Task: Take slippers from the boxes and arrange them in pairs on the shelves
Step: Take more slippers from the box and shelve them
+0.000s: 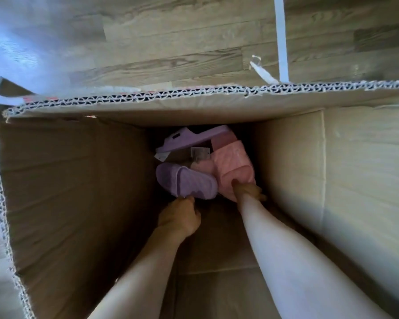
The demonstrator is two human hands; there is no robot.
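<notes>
Left arm reached straight down into the cardboard box, left hand with its grip curled onto the near edge of the purple slipper, which lay just ahead of the knuckles. A second purple slipper sat tilted farther back. Right arm went deeper, right hand with its grip clamped on the pink slipper, thumb on top, slipper sticking out beyond it.

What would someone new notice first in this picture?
Two bare arms reach into a deep brown corrugated cardboard box. At its bottom, the left hand grips a lilac fabric slipper and the right hand a pink fabric slipper. A smooth lilac slipper lies by the far wall.
</notes>
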